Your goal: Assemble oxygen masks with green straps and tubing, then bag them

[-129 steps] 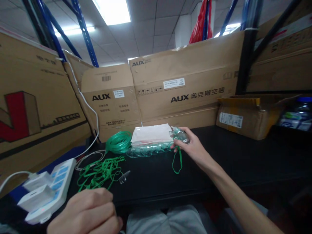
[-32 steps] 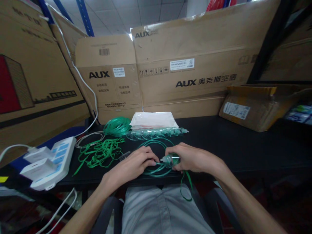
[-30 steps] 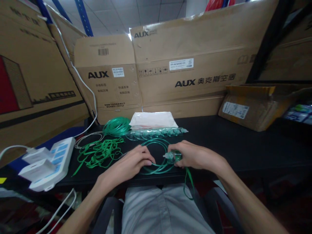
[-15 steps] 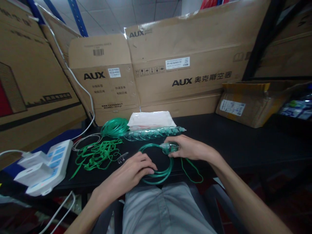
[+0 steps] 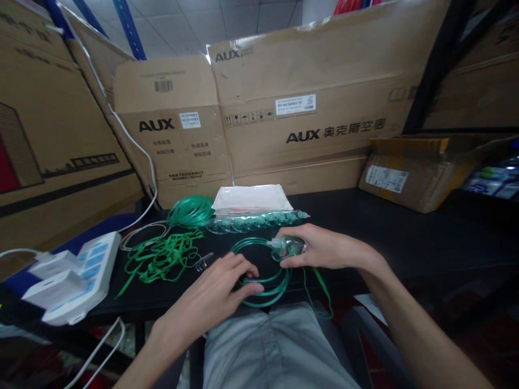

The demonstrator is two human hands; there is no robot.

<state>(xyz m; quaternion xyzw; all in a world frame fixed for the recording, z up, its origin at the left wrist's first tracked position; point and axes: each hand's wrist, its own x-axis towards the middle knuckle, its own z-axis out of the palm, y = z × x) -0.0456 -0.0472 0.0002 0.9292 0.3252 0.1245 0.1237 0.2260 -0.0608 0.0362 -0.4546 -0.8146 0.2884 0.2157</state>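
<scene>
A clear green oxygen mask (image 5: 292, 247) is in my right hand (image 5: 320, 246), the thumb below and the fingers above it. Its pale connector (image 5: 275, 242) points left, and a green elastic strap (image 5: 322, 285) hangs over the table's front edge. My left hand (image 5: 227, 281) grips the near left side of a coil of green tubing (image 5: 279, 289), its thumb and fingers curled around the loops. The fingertips are partly hidden. Beyond my hands lies a row of nested green masks (image 5: 255, 221) in front of white flat packets (image 5: 253, 198).
Tangled green straps (image 5: 162, 256), a small clear plastic piece (image 5: 203, 262) and a larger green tubing coil (image 5: 190, 211) lie left on the black table (image 5: 348, 216). A white power strip (image 5: 87, 275) with plugs is farther left. Cardboard panels (image 5: 300, 119) stand behind; an open carton (image 5: 405, 170) is right.
My right hand has shifted slightly right with the mask, showing more of it. The hanging strap swings lower. My left thumb and fingers have parted a little at the coil.
</scene>
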